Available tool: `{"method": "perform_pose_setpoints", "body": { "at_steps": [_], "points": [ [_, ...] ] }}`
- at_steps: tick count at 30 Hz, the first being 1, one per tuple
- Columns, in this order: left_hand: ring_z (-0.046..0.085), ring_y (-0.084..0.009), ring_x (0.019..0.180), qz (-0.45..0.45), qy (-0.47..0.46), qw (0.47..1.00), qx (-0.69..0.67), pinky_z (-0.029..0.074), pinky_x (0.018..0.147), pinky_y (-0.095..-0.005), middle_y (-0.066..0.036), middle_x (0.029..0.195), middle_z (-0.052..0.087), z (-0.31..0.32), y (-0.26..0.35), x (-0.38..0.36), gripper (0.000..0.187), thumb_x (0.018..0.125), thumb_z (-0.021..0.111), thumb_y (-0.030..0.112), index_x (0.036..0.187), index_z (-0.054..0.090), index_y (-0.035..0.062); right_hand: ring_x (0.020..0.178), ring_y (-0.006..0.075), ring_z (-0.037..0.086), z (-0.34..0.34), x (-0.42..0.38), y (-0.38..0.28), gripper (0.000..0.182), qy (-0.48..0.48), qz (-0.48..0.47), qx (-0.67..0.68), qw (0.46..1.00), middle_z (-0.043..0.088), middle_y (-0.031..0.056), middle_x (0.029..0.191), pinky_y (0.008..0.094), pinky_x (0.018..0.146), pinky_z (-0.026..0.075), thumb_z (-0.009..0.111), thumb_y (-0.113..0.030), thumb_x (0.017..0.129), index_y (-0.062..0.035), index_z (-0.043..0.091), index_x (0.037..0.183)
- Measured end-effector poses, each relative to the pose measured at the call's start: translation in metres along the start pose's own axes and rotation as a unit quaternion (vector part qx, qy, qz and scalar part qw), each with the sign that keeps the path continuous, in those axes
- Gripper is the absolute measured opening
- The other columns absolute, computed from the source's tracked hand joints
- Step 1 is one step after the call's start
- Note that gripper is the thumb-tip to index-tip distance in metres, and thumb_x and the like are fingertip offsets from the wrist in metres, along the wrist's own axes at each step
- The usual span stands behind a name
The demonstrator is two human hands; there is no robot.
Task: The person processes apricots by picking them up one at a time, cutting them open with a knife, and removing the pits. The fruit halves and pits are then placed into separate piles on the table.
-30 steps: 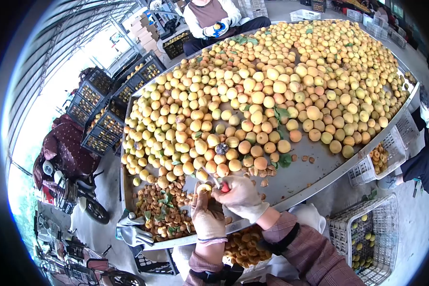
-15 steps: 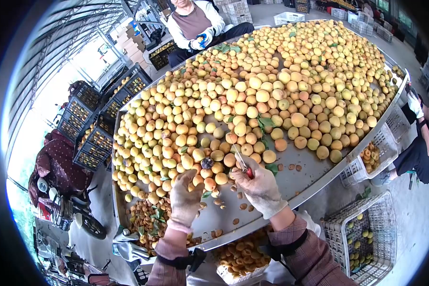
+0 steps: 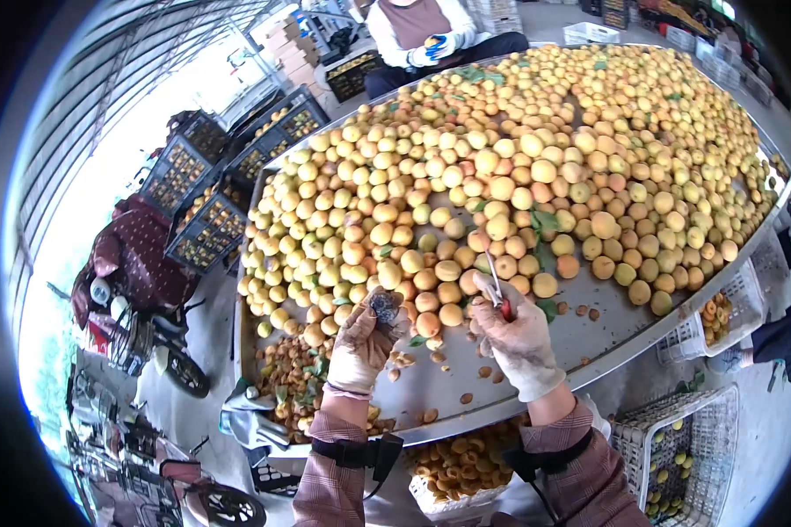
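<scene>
My left hand [image 3: 365, 347], in a pale stained glove, is closed on a dark, spoiled-looking fruit [image 3: 383, 307] held up at its fingertips. My right hand [image 3: 518, 338], gloved too, grips a knife with a red handle [image 3: 504, 309]; its thin blade points up and away over the fruit. Both hands are above the near part of a metal table [image 3: 448, 395], a short way apart. Yellow-orange apricots [image 3: 501, 188] are heaped beyond them. Small brown pits [image 3: 485, 371] lie scattered on the metal between and beside the hands.
Pits and leaves [image 3: 303, 369] fill the table's near left corner, beside a grey glove [image 3: 255, 422]. Below the edge stands a basket of opened fruit [image 3: 461, 470]. White crates [image 3: 721, 439] are at right, dark crates [image 3: 206, 228] at left. A co-worker [image 3: 413, 31] sits across the table.
My left hand has taken the dark fruit from the heap and lifted it. The view has shifted, so the table sits further right. The knife stays in my right hand.
</scene>
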State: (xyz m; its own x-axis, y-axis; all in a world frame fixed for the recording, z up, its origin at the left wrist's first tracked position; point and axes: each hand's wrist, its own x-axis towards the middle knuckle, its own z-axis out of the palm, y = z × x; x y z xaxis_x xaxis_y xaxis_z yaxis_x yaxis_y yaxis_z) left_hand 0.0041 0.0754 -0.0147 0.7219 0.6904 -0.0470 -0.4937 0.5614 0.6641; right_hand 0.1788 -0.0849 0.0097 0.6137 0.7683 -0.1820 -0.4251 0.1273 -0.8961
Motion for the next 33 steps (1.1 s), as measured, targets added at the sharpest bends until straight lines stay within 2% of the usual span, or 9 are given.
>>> {"method": "perform_pose_setpoints", "body": {
  "at_steps": [12,14,19,20,23,26,29,32,33],
  "points": [
    [0.063,-0.0284,0.07,0.062,0.36,0.93,-0.02,0.054,0.062,-0.0429,-0.01,0.082,0.064,-0.119,0.071,-0.079,0.018,0.092,0.058,0.019,0.093,0.061,0.0022,0.065,0.0072,0.055,0.014,-0.006,0.011,0.041,-0.044,0.011,-0.048,0.998,0.058,0.0006,0.087,0.0176,0.043,0.042,0.065,-0.014,0.089,-0.0022,0.054,0.127],
    [0.064,-0.0287,0.071,0.106,0.366,0.924,-0.028,0.054,0.064,-0.0419,-0.01,0.079,0.064,-0.132,0.101,-0.08,0.02,0.093,0.057,0.022,0.096,0.06,0.0026,0.065,0.0073,0.055,0.012,-0.005,0.016,0.041,-0.053,0.007,-0.036,0.998,0.058,0.0005,0.085,0.018,0.042,0.042,0.065,-0.014,0.089,-0.0021,0.054,0.127],
    [0.06,-0.0279,0.102,0.17,0.449,0.877,0.03,0.051,0.087,-0.036,-0.017,0.126,0.049,-0.12,0.12,-0.08,0.058,0.094,0.048,0.046,0.133,0.038,0.0051,0.058,0.007,0.053,0.011,-0.004,0.023,0.045,-0.031,0.011,-0.052,0.998,0.055,-0.0015,0.074,0.0204,0.042,0.041,0.069,-0.02,0.087,-0.005,0.055,0.127],
    [0.062,-0.026,0.095,0.179,0.488,0.852,0.057,0.052,0.08,-0.0344,-0.014,0.114,0.058,-0.082,0.097,-0.075,0.055,0.092,0.054,0.042,0.131,0.045,0.0043,0.059,0.0067,0.053,0.01,-0.003,0.028,0.043,-0.046,-0.026,-0.03,0.998,0.056,-0.0014,0.081,0.0204,0.042,0.041,0.068,-0.019,0.088,-0.0064,0.056,0.127],
    [0.064,-0.02,0.079,0.091,0.363,0.9,0.224,0.052,0.066,-0.033,-0.006,0.088,0.065,-0.055,0.046,-0.056,0.03,0.089,0.062,0.019,0.113,0.062,0.0011,0.061,0.0065,0.053,0.012,-0.006,0.014,0.04,-0.013,0.005,-0.024,1.0,0.056,-0.0012,0.089,0.0203,0.042,0.041,0.065,-0.019,0.09,-0.0071,0.056,0.126],
    [0.065,-0.0206,0.078,0.043,0.235,0.886,0.397,0.05,0.069,-0.0308,-0.011,0.092,0.068,-0.101,0.006,-0.011,0.031,0.086,0.063,0.015,0.113,0.062,0.0003,0.063,0.0059,0.052,0.006,-0.01,0.008,0.044,-0.031,0.006,-0.022,0.999,0.055,-0.0023,0.085,0.0197,0.043,0.041,0.066,-0.024,0.09,-0.0073,0.054,0.128],
    [0.065,-0.0242,0.089,-0.02,0.219,0.717,0.662,0.05,0.078,-0.0321,-0.017,0.096,0.068,-0.118,-0.033,0.03,0.04,0.081,0.065,0.018,0.117,0.059,0.0014,0.061,0.0056,0.051,-0.003,-0.008,0.021,0.043,-0.036,-0.07,-0.105,0.991,0.056,-0.0008,0.078,0.0208,0.05,0.042,0.065,-0.027,0.09,-0.0054,0.055,0.125],
    [0.066,-0.0235,0.087,-0.073,0.19,0.648,0.734,0.051,0.08,-0.0327,-0.017,0.097,0.068,-0.055,-0.028,0.02,0.05,0.074,0.071,0.013,0.119,0.057,-0.0006,0.062,0.0071,0.055,-0.003,-0.014,0.008,0.037,-0.029,-0.025,-0.154,0.987,0.059,0.0008,0.07,0.023,0.057,0.046,0.064,-0.029,0.09,-0.0036,0.06,0.116],
    [0.066,-0.022,0.082,-0.079,0.148,0.741,0.65,0.053,0.073,-0.0324,-0.014,0.097,0.067,-0.098,-0.03,0.025,0.05,0.077,0.068,0.006,0.125,0.053,-0.0012,0.062,0.0076,0.056,-0.004,-0.014,0.01,0.035,-0.033,-0.022,-0.152,0.988,0.06,0.0018,0.07,0.0229,0.057,0.046,0.065,-0.029,0.09,-0.0042,0.061,0.114]
  ]
}}
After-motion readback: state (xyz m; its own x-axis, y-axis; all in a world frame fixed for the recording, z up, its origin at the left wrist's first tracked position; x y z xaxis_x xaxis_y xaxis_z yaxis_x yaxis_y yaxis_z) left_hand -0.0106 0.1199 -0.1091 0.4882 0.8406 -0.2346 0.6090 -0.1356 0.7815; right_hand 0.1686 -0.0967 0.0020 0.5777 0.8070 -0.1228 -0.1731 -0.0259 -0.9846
